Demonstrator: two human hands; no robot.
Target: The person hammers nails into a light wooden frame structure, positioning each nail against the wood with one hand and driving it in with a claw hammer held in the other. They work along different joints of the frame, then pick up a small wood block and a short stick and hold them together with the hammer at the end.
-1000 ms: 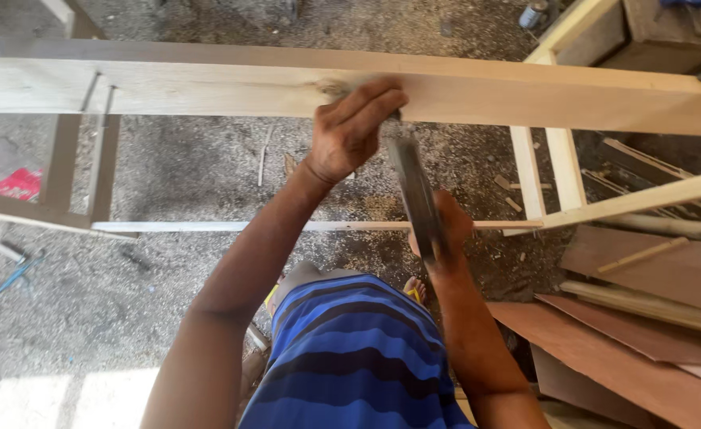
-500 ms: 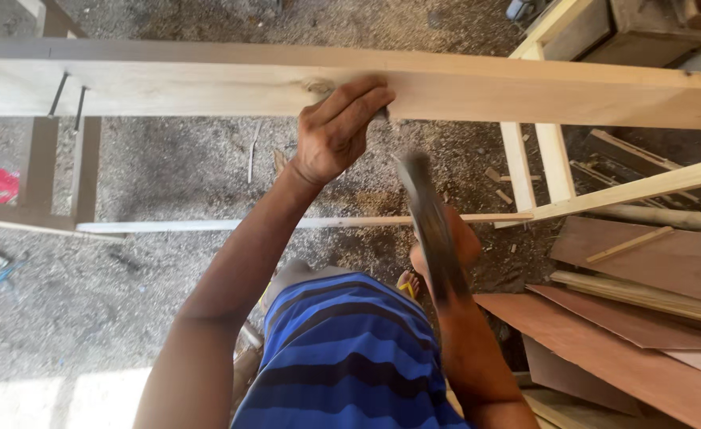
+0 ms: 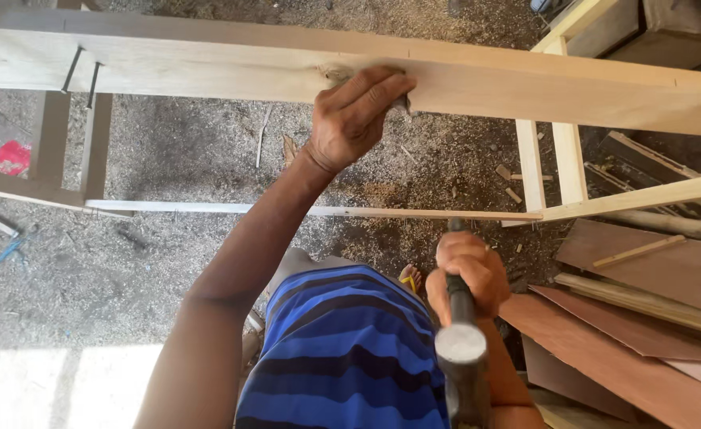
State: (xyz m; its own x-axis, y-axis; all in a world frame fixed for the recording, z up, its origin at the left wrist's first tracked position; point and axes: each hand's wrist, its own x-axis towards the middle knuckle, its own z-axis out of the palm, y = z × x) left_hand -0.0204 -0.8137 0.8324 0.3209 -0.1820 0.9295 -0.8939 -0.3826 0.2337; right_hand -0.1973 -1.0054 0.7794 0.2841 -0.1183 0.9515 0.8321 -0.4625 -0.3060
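A long pale wooden beam [image 3: 207, 67] of a frame runs across the top of the view. My left hand [image 3: 354, 115] rests on its near face, with the fingers pinched together at a small object I cannot make out. My right hand [image 3: 468, 274] is low and close to my body, shut on the handle of a hammer [image 3: 461, 353]. The hammer's round metal face points up toward the camera. The hammer is well away from the beam.
Two dark nails [image 3: 80, 71] stick out of the beam at the left. Thinner frame rails [image 3: 557, 167] stand at the right. Plywood sheets and slats [image 3: 644, 318] are stacked at the lower right. Sawdust covers the ground [image 3: 168, 159], with a red scrap [image 3: 1, 155] at the left.
My right hand has swung the hammer back from near the beam, down and toward my body. My left hand stays at the same spot on the beam.
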